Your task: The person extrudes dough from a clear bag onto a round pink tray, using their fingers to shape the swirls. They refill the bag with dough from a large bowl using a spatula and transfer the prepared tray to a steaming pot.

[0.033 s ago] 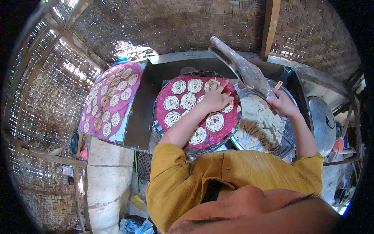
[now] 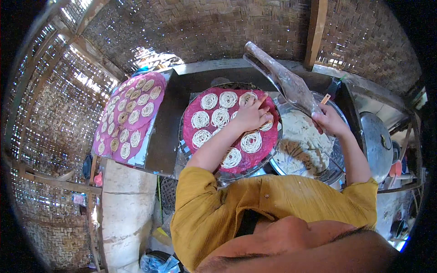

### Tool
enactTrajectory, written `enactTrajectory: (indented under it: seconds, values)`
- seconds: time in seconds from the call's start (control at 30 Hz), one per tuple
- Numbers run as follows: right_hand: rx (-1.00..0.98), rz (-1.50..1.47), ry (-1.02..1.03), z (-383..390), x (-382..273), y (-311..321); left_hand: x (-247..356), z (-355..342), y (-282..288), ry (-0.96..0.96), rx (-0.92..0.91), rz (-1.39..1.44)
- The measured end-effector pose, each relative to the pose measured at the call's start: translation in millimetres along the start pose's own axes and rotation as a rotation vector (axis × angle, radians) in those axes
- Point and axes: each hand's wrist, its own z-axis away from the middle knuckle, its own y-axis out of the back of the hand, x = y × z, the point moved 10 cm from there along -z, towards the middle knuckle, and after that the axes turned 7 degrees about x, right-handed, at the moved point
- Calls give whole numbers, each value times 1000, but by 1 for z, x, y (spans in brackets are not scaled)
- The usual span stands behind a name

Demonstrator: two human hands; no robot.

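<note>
A dark bench point(image 2: 161, 141) bears a round tray point(image 2: 254, 162) and metal basin point(image 2: 337, 148).

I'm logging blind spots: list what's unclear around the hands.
Head view: whether the left hand touches the noodle coils; its back hides the underside.
Head view: how the right hand grips below the long tool, which blocks it.
Head view: one coil, partly covered by the left forearm.

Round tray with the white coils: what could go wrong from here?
The left hand is over several closely spaced white coils, so a careless move might smear or drag one. The right hand grips the long tool near one end, so its far end could swing or tip. The bowl of crumbly dough sits right beside the tray; crumbs may stray across.
</note>
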Motion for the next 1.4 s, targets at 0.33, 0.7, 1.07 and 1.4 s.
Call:
enactTrajectory:
  seconds: [0.33, 0.7, 1.07, 1.4]
  values:
    - [-96, -27, 93, 3, -37, -71, -16, 30, 125, 300, 440, 282]
    - [218, 361, 372, -93, -4, -60, -108, 360, 69, 1292, 914, 994]
    - [301, 571, 182, -147, 53, -83, -94, 388, -64, 1339, -292, 73]
    - [455, 600, 337, -124, 33, -85, -137, 380, -44, 1400, 384, 51]
